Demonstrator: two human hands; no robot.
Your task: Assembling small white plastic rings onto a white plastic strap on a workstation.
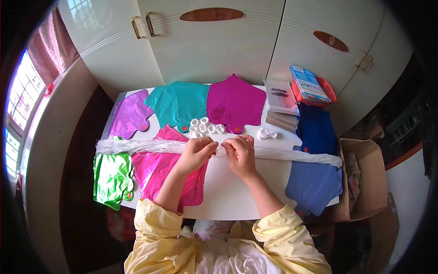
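Note:
A long bundle of white string stretches across the table, behind and beneath both hands. My left hand is closed in a pinch over it, thumb and forefinger together. Close beside it, my right hand pinches too, its fingertips almost meeting the left ones. A fine white strand seems to run between them, too thin to follow. Just beyond the hands stand several small white rolls. A crumpled white piece lies to their right. Under the left forearm is a flat pink foil balloon.
Flat foil balloons surround the work: lilac, teal, magenta, green, dark blue and slate blue. A red basket holds packets at the back right. An open cardboard box stands right of the table.

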